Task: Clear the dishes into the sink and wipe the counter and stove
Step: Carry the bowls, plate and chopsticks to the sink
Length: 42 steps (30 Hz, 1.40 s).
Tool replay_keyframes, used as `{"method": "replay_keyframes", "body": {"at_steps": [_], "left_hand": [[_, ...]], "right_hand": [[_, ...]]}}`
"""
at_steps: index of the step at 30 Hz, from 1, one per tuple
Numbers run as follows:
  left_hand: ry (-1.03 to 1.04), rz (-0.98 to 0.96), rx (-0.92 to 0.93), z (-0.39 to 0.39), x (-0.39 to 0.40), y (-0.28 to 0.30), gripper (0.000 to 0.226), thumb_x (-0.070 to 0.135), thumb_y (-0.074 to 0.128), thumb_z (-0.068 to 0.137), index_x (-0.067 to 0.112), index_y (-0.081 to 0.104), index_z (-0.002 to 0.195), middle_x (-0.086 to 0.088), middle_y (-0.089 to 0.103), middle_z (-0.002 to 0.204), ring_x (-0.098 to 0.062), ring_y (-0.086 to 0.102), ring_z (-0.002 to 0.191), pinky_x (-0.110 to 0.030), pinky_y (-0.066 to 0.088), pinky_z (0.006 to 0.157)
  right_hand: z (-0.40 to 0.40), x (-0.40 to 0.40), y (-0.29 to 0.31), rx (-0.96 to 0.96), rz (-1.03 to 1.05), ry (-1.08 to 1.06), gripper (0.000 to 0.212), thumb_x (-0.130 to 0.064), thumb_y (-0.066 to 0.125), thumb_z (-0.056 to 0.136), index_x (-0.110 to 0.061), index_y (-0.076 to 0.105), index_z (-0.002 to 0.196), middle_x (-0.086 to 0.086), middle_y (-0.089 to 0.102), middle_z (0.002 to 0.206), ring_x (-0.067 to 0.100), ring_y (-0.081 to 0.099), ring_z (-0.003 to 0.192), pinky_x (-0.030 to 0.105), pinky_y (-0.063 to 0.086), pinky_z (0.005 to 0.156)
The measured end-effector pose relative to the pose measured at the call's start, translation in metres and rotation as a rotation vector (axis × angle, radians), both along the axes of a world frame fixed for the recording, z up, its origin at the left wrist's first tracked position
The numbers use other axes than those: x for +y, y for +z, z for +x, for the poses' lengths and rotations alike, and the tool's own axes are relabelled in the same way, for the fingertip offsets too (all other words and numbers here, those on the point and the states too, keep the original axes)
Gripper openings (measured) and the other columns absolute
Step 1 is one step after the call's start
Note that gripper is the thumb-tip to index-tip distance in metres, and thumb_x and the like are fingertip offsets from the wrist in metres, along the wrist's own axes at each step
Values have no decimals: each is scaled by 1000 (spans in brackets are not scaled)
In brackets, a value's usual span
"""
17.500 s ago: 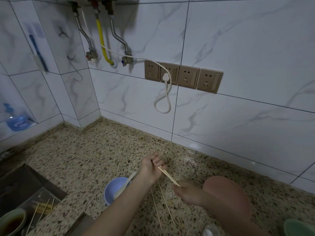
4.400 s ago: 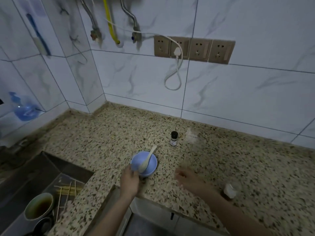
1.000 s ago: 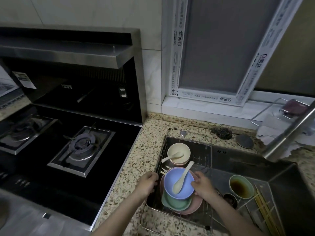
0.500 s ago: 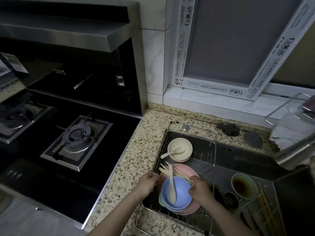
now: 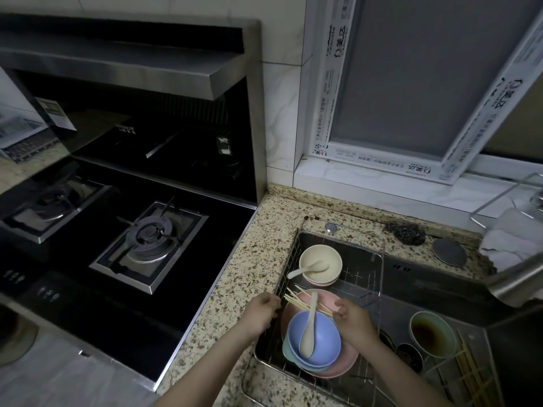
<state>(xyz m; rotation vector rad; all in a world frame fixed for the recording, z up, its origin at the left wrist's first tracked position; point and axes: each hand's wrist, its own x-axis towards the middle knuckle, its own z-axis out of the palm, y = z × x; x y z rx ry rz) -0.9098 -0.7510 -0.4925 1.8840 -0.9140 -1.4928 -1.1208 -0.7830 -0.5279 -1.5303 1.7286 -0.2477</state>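
Observation:
A blue bowl with a cream spoon in it sits on a green bowl, stacked on a pink plate in the wire rack over the sink. Wooden chopsticks lie across the plate's far side. My left hand rests at the rack's left rim, fingers curled, nothing visible in it. Just right of the bowl, my right hand has its fingers apart and is off the bowl. A cream bowl with a spoon stands further back in the rack.
The black gas stove lies to the left, under a hood. Speckled counter runs between stove and sink. The sink holds a green cup of dark liquid, a small dark dish and more chopsticks. A scourer and a cloth lie behind.
The blue bowl has settled onto the stack and my right hand has come off its rim. The spoon now points away from me. My left hand stays at the rack's rim.

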Motion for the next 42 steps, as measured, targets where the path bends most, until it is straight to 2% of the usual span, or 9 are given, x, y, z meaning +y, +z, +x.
{"method": "replay_keyframes", "body": {"at_steps": [2,6,11,16,21,25,28,33,42], "left_hand": [[33,-40,0,3,1,7,16,12,44,95,16,56,85,-3,57,77,-14,51,66,-23,37,53],[103,-95,54,15,11,24,18,15,43,96,16,57,84,-5,57,77,-18,50,63,-25,37,53],[165,-147,83,32,29,53,16,13,40,98,13,56,95,-1,62,91,-13,57,73,-24,39,56],[244,-236,94,60,58,80,19,15,37,98,11,56,99,-3,62,96,-14,57,75,-24,40,61],[297,-314,111,82,92,100,20,15,38,97,11,57,98,-3,63,92,-15,58,75,-26,42,63],[315,-350,131,98,117,114,20,18,40,97,12,58,95,-5,65,93,-17,59,73,-25,42,60],[299,-365,144,104,133,119,21,20,41,98,13,60,91,-7,65,94,-18,59,74,-25,41,60],[236,-359,178,96,159,116,21,21,42,97,12,60,93,-5,63,90,-16,59,71,-25,40,60],[95,-297,201,38,194,106,19,14,41,96,12,57,86,-5,61,80,-17,56,62,-23,34,54]], "right_hand": [[7,-4,11,-56,-57,-6,26,-7,52,90,-6,58,116,9,61,96,21,59,90,23,41,71],[30,-7,38,-221,-130,-18,18,-1,52,90,-12,57,103,-5,56,77,8,55,71,7,41,54],[65,-6,65,-370,-177,-58,20,-1,52,91,-9,61,106,7,61,90,18,60,69,16,49,58],[101,13,96,-448,-235,18,16,-3,50,92,-14,58,99,6,61,83,-6,57,50,5,43,50],[125,41,121,-485,-228,62,15,-6,48,94,-14,59,101,1,62,77,13,55,58,10,42,48],[136,65,140,-508,-232,69,16,-7,47,95,-14,61,100,0,64,76,14,56,60,21,44,56],[140,86,154,-525,-250,60,17,-5,46,95,-14,61,99,3,63,74,13,56,58,16,44,52],[135,122,165,-588,-268,-4,18,-2,43,96,-10,59,97,6,61,72,-2,53,43,11,41,44],[70,175,161,-553,-289,-170,18,-4,43,97,-5,61,101,5,61,68,1,53,40,13,40,42]]}}
